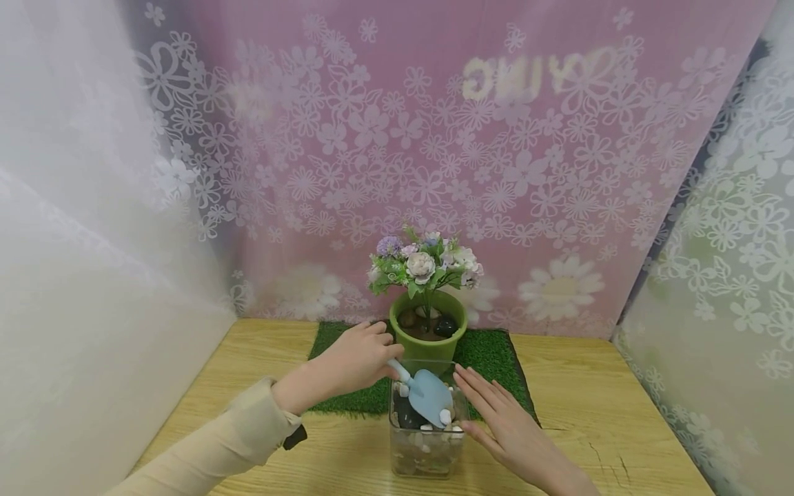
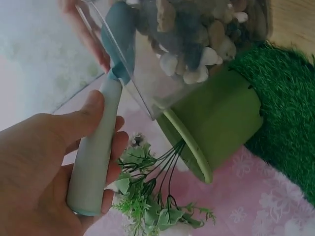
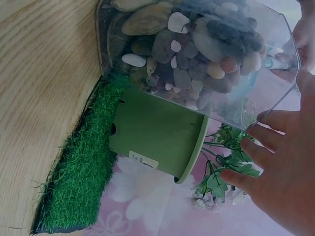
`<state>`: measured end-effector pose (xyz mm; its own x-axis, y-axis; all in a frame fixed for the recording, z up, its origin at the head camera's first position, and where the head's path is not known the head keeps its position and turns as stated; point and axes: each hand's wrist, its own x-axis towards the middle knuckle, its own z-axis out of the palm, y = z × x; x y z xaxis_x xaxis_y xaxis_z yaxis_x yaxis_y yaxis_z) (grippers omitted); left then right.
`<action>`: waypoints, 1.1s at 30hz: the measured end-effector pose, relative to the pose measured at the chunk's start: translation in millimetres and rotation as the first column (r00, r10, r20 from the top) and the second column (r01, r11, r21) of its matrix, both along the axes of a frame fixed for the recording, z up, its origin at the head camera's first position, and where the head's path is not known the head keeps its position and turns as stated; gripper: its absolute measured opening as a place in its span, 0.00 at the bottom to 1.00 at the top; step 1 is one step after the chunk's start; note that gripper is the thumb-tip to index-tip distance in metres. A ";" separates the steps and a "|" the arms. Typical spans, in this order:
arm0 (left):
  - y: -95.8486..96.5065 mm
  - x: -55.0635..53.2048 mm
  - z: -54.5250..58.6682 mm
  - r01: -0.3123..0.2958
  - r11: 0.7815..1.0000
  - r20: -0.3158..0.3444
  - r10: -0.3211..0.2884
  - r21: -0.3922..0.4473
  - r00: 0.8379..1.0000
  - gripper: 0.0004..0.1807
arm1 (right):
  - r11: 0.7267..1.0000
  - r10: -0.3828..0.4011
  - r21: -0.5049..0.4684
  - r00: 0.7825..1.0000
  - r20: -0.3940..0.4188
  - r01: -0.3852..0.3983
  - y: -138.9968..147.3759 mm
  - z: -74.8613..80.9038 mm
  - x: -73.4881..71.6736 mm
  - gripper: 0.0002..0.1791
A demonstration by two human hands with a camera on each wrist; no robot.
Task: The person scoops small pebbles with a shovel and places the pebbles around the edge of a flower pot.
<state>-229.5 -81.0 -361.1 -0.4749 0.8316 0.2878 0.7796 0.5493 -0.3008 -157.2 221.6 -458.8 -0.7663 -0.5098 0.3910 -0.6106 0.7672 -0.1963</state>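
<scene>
Trowel butt: left wrist only, apparently

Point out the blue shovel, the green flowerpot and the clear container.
Blue shovel [image 1: 431, 395], head view: middle of its blade.
Green flowerpot [image 3: 162, 132], right wrist view: its outer side.
Clear container [image 2: 151, 90], left wrist view: bare wall near the rim.

A pink flowered curtain backs the wooden table
</scene>
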 end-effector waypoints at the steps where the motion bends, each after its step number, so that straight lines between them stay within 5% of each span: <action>1: 0.9 1.0 -1.5 -0.004 1.000 -0.012 0.004 -0.001 1.000 0.15 | 1.000 0.001 -0.003 1.000 0.000 -0.001 0.1 -0.1 0.2 0.42; 6: 6.1 9.0 -2.7 -0.015 1.000 -0.159 0.015 0.003 0.987 0.16 | 1.000 0.004 -0.004 1.000 0.001 -0.004 0.8 0.0 0.6 0.43; 9: 9.3 13.3 1.0 -0.002 1.000 -0.186 0.002 -0.003 0.983 0.15 | 1.000 0.007 -0.002 1.000 -0.003 -0.007 1.1 0.5 0.5 0.42; 12: 8.7 10.1 3.1 0.011 1.000 -0.115 -0.011 -0.005 0.993 0.14 | 1.000 0.009 -0.007 1.000 0.003 -0.009 1.2 0.6 -0.1 0.42; 15: 1.9 0.2 -0.3 0.009 1.000 0.048 -0.010 0.020 0.999 0.13 | 1.000 0.013 -0.014 1.000 0.017 -0.013 1.1 -0.1 -1.0 0.41; 18: -6.0 -6.8 -6.3 -0.022 0.998 0.212 0.008 0.062 0.977 0.11 | 1.000 0.015 -0.019 0.999 0.031 -0.015 1.1 -1.0 -1.4 0.40; 21: -9.3 -6.3 -11.6 -0.073 0.994 0.304 0.044 0.084 0.952 0.11 | 0.999 0.017 -0.028 0.999 0.042 -0.016 1.0 -1.9 -2.0 0.40; 25: -8.8 2.6 -15.9 -0.126 0.987 0.320 0.088 0.100 0.943 0.12 | 0.999 0.014 -0.043 0.998 0.054 -0.012 0.8 -2.5 -2.4 0.40; 33: -14.5 9.3 -25.0 -0.092 0.978 0.216 0.050 0.187 0.975 0.11 | 0.998 0.024 -0.051 0.999 0.031 -0.022 -1.1 -2.0 -1.8 0.41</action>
